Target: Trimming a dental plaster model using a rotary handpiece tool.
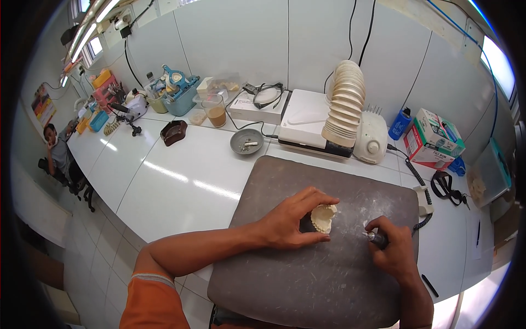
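Observation:
A cream dental cast [323, 218] with a row of teeth along its curved edge sits between the thumb and fingers of my left hand [287, 220]. My thumb is at its near side, my fingertips at its far side. To the right, my right hand [395, 248] is closed round a dark rotary handpiece [378, 239], its tip toward the cast but apart from it. Both hands are over a dark grey-brown mat [307, 285], which has pale dust and scratches on it. Whether the cast touches the mat I cannot tell.
Behind the mat stand a white dust extractor [307, 118] with a ribbed hose [346, 101], and a control unit [373, 140] with a coiled cord. An ashtray [246, 141] and a glass of brown drink [215, 114] are left of them. A person [57, 151] sits far left.

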`<state>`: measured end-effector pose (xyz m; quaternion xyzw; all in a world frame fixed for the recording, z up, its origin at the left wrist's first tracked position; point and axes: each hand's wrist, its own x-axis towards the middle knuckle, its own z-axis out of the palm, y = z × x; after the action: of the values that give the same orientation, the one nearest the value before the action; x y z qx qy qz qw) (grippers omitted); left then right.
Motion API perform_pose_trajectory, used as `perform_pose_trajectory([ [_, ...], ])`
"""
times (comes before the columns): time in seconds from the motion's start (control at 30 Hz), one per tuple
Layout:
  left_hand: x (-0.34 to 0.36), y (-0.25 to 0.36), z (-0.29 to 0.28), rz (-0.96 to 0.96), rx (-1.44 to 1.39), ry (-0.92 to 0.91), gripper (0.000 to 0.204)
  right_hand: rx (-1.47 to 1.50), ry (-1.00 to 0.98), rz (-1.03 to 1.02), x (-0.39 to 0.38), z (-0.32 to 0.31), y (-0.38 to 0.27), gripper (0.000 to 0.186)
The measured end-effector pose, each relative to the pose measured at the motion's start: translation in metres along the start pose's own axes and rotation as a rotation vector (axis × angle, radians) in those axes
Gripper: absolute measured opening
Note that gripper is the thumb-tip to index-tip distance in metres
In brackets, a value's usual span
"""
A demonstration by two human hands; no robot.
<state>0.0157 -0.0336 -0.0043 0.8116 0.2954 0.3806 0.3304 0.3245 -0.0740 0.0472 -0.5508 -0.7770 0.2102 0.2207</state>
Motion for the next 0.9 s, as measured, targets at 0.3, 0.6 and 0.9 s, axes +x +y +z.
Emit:
perform_pose_trajectory([
  [0.3,0.0,0.001,0.002,-0.009,-0.018,-0.024,0.077,0.029,0.019,-0.055,-0.004,0.006,0.008,0.027],
  [0.6,0.006,-0.001,0.003,0.017,-0.019,-0.014,0.079,0.0,0.063,-0.128,0.0,0.004,0.007,0.018],
  [0.9,-0.003,0.001,-0.003,-0.003,0.01,-0.036,0.079,-0.047,-0.104,-0.101,-0.001,0.001,-0.015,0.035],
])
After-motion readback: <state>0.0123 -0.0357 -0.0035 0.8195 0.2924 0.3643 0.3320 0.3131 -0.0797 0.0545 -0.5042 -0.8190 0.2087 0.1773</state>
